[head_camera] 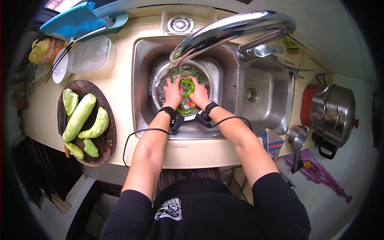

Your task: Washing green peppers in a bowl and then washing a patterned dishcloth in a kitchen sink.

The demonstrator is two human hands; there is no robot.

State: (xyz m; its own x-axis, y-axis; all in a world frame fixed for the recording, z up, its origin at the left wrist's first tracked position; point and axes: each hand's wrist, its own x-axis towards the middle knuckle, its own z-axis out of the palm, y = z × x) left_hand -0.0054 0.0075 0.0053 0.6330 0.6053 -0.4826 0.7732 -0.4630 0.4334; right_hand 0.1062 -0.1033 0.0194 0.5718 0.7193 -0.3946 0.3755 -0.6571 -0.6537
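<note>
Both my hands are in a round metal basin (155, 87) of water inside the larger sink bowl (229, 78). My left hand (173, 92) and my right hand (199, 92) press in from either side around green peppers (187, 86); some red pieces show among them. Another green pepper (185, 111) lies at the basin's near side, below my hands. My fingertips are partly under water, so how firmly they hold the peppers is hard to see. The chrome faucet (228, 28) arches over the basin's far edge.
Left of the sink, a round wooden board (105, 150) bears peeled pale-green gourds (80, 115) and a knife. Behind it are a white bowl (61, 70), chopsticks and a clear plastic container (90, 55). On the right are the smaller sink bowl (265, 90), a saucepan (297, 137) and a steel pot (333, 114).
</note>
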